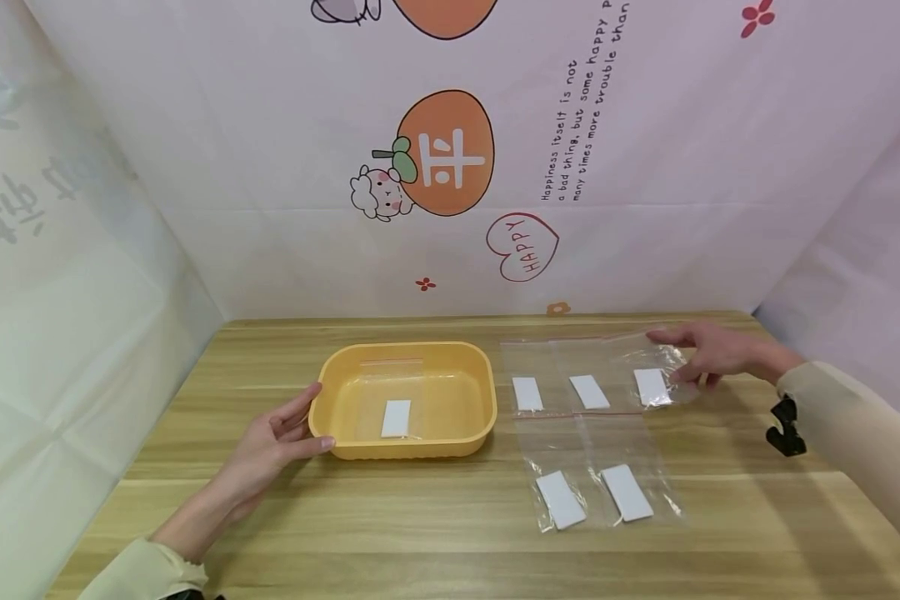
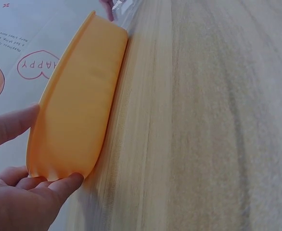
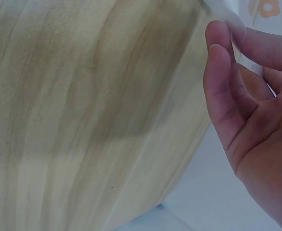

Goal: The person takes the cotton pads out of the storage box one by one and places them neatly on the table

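My left hand grips the left end of a yellow plastic basin, thumb near the front rim and fingers round its side. Inside the basin lies a clear zip bag with a white rectangular block. At the far right my right hand pinches the right edge of a clear zip bag that has a white block in it. In the right wrist view a piece of clear film shows between the right fingers.
More clear zip bags with white blocks lie in two rows right of the basin: two in the back row and two in the front row. They lie on a wood-grain table. A printed white cloth hangs behind.
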`<act>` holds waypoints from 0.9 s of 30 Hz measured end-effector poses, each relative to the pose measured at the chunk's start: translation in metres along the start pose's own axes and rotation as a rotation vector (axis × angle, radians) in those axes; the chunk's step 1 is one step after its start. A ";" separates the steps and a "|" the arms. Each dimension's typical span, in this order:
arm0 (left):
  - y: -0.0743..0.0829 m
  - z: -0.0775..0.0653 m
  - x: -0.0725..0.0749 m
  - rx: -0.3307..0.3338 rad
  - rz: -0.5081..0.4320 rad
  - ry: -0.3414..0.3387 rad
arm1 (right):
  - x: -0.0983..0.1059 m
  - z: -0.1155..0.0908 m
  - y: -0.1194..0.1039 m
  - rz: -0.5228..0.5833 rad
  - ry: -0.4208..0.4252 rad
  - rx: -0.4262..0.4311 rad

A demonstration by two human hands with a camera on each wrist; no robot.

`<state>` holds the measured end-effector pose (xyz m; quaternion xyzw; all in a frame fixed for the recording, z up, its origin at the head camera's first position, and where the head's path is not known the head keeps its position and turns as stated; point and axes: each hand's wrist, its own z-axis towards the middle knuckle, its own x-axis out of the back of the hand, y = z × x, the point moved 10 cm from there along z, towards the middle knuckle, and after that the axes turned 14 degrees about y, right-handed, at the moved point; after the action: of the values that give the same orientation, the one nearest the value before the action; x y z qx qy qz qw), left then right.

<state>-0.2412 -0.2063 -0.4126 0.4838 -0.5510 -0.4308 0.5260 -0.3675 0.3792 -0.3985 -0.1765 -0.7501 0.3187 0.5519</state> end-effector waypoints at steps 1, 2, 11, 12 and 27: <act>0.000 0.000 0.000 -0.002 -0.001 0.000 | 0.000 0.001 0.001 -0.005 0.003 0.004; 0.000 0.000 0.001 -0.003 0.000 0.002 | -0.001 0.001 0.002 -0.007 0.002 0.004; -0.002 0.000 0.001 -0.002 0.005 -0.004 | -0.004 0.003 0.010 -0.045 0.021 0.021; -0.002 0.000 0.001 -0.003 0.004 -0.005 | -0.005 0.003 0.010 -0.054 0.025 0.025; 0.000 0.000 0.002 0.000 0.008 0.001 | -0.010 0.007 0.012 -0.109 0.051 0.025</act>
<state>-0.2413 -0.2081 -0.4127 0.4817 -0.5526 -0.4284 0.5283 -0.3722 0.3800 -0.4155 -0.1365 -0.7402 0.2930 0.5896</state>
